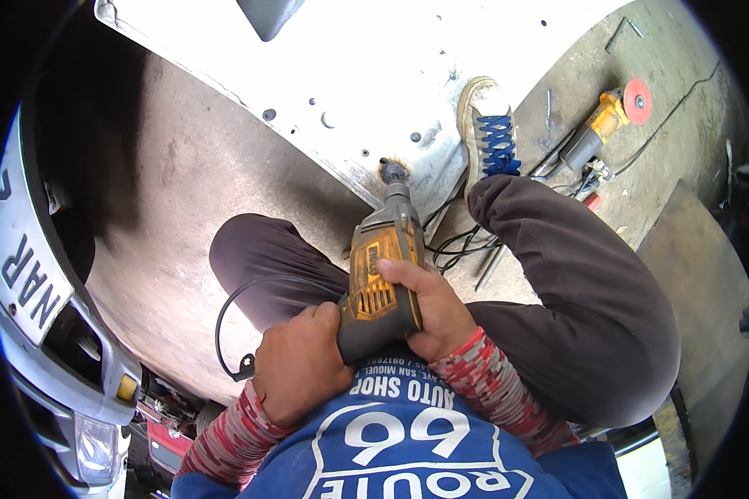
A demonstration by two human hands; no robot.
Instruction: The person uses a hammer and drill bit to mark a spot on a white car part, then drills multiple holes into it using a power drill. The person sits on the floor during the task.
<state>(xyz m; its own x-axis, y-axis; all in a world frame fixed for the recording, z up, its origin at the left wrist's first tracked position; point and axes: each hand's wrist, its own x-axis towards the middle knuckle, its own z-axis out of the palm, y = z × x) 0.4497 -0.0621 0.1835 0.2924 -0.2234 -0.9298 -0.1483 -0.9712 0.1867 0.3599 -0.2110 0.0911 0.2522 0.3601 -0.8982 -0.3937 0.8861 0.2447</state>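
- Left hand (300,366): closed round the rear of the corded power drill (379,262).
- Right hand (437,312): wrapped on the drill's rear right, thumb on top.
- Drill: between knees, tip at panel's rusty spot; probably weighty, rigid, best held by rear grip and body.
- White sheet-metal panel (349,75): beyond; likely stiff.

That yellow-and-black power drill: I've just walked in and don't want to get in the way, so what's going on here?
Someone holds the power drill two-handed: left hand at its rear end, right hand against its side. Its front end is at a rust-stained spot near the edge of a white panel; whether it's spinning, I can't tell. An angle grinder lies on the floor to the right.
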